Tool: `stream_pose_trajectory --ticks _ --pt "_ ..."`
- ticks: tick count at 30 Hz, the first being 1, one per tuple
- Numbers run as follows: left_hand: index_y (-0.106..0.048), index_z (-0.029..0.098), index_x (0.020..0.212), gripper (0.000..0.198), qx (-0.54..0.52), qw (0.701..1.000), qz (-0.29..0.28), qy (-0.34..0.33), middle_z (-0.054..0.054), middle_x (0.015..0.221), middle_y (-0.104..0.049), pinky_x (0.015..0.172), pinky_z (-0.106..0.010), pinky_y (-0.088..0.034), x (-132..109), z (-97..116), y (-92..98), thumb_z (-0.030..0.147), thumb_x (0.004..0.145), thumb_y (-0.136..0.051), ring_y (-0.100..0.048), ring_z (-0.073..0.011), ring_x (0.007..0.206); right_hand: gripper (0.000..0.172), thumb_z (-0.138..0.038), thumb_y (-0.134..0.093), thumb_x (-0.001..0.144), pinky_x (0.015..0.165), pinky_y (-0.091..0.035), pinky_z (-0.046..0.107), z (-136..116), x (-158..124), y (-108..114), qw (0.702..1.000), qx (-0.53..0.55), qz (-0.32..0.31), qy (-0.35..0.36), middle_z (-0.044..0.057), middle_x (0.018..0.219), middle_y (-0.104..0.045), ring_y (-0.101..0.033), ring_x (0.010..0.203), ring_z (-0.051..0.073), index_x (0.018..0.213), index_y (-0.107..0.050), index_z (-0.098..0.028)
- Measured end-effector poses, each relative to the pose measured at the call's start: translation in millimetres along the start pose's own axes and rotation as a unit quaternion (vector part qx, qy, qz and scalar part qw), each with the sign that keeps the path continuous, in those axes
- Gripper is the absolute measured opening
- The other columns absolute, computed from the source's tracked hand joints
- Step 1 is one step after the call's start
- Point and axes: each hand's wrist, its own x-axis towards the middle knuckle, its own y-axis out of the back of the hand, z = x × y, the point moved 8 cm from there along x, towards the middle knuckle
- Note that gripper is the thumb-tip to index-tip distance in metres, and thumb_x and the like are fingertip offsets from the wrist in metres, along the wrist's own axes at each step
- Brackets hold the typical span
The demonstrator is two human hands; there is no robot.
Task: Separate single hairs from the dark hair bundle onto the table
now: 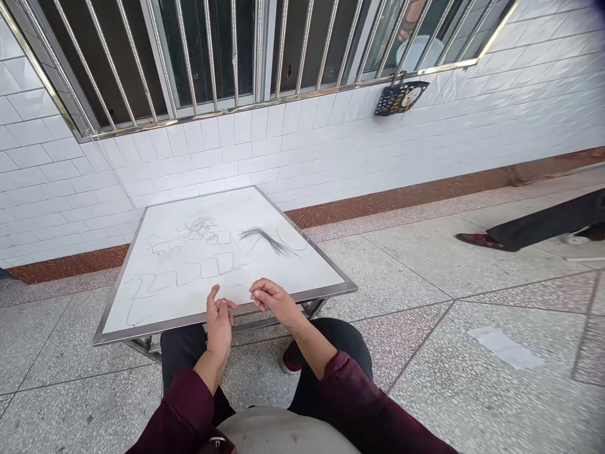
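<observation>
My left hand (220,321) is above the near edge of the white table (165,302), thumb and fingers brought together. Just to its right, my right hand (275,301) is closed in a pinch. Whatever either hand holds is too fine to make out. Beyond my hands lies a bundle of thin dark strands (268,241), fairly straight and fanned at its ends. A long thin dark strand (177,277), bent into square steps, runs across the table's left half. Farther back sits a loose tangle of similar strands (201,228).
A tiled wall with a barred window (227,57) stands behind the table. A dark patterned bag (401,96) hangs from the bars. At right, another person's leg and shoe (486,241) show on the floor, and a pale sheet (505,347) lies nearer.
</observation>
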Motion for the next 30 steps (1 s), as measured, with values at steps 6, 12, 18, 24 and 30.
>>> stream_pose_trajectory --ticks 6,12,18,24,30 --pt "-0.031 0.023 0.142 0.062 -0.042 0.999 -0.022 -0.01 -0.001 0.08 -0.061 0.044 -0.021 -0.03 -6.0 13.3 5.1 0.052 0.091 -0.051 -0.034 -0.008 0.048 0.029 -0.044 -0.045 0.092 0.068 -0.049 0.033 13.4 26.4 66.9 0.973 -0.151 0.17 0.038 0.009 0.094 -0.064 -0.059 0.08 0.02 0.103 -0.058 -0.021" --pt "-0.025 0.026 0.148 0.069 -0.095 0.993 -0.069 0.008 -0.001 0.078 -0.061 0.043 -0.021 -0.031 -24.7 24.3 -3.7 0.05 0.09 -0.055 -0.035 -0.0079 0.049 0.013 -0.03 -0.06 0.084 0.089 -0.043 0.039 24.5 63.0 93.9 0.96 -0.251 0.123 0.027 0.008 0.08 -0.065 -0.056 0.094 0.026 0.074 -0.063 -0.022" --pt "-0.021 0.027 0.149 0.066 -0.03 0.996 -0.069 -0.036 -0.002 0.083 -0.064 0.044 -0.02 -0.036 -40.0 37.9 -12.5 0.05 0.094 -0.048 -0.04 -0.0076 0.049 0.027 -0.042 -0.05 0.092 0.078 -0.049 0.036 -3.8 53.7 62.3 0.966 -0.238 0.097 0.03 0.009 0.095 -0.068 -0.06 0.09 0.023 0.092 -0.065 -0.021" --pt "-0.028 0.023 0.147 0.058 0.085 0.99 -0.079 -0.074 -0.004 0.088 -0.065 0.054 -0.022 -0.046 -50.6 26.2 -19.4 0.047 0.096 -0.043 -0.046 -0.0079 0.052 0.044 -0.061 -0.042 0.091 0.043 -0.037 0.023 -37.5 -6.0 -9.8 0.999 0.021 0.023 -0.043 0.002 0.078 -0.064 -0.051 0.054 0.012 0.095 -0.061 -0.021" --pt "-0.03 0.022 0.144 0.055 0.068 0.992 -0.087 -0.06 -0.003 0.087 -0.065 0.052 -0.022 -0.044 -56.2 11.4 -13.9 0.047 0.097 -0.042 -0.045 -0.0077 0.05 0.037 -0.053 -0.047 0.092 0.051 -0.045 0.023 -45.6 -37.7 -16.9 0.986 0.157 0.006 -0.061 0.005 0.091 -0.062 -0.055 0.066 0.012 0.106 -0.058 -0.021"
